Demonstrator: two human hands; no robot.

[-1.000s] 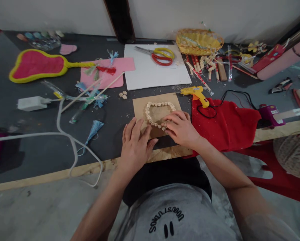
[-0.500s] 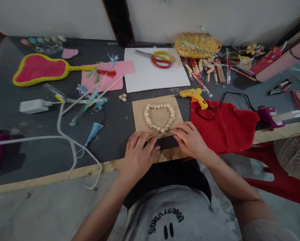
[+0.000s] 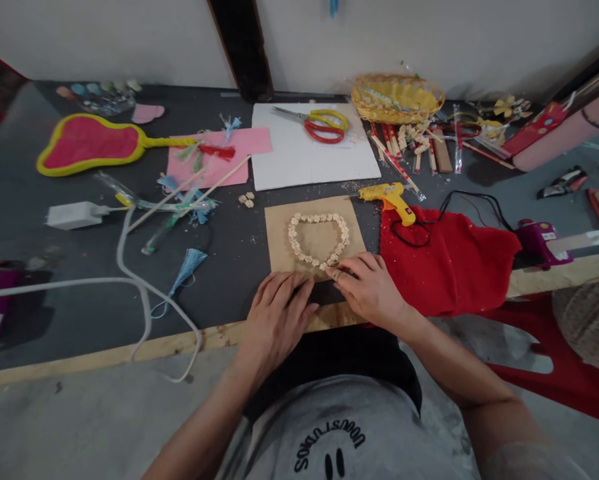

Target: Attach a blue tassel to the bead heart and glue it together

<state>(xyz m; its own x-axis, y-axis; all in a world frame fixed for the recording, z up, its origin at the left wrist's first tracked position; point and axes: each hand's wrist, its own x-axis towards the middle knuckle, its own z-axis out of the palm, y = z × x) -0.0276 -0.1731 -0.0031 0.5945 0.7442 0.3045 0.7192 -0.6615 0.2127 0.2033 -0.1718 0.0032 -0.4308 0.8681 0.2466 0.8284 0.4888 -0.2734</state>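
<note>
Heart-shaped loop of small cream flower pieces lies on a square of brown card near the front edge of the dark worktop, its pointed end toward the person. The left hand rests palm down over the card's near left corner, fingers stretched out and lying close side by side, apart from the loop. The right hand is at the loop's pointed end, fingers bent and the fingertips brought together there; whether they pinch a piece or only touch it, I cannot tell. Just beyond the card's far right corner a yellow glue gun lies on its side, next to a red cloth spread to the right of the hand. Beyond the card is a white board with red-and-yellow-handled scissors on it, and a yellow basket stands behind its right side. A few loose cream pieces sit to the left of the card; farther left are a blue tassel and a looping white cable.
</note>
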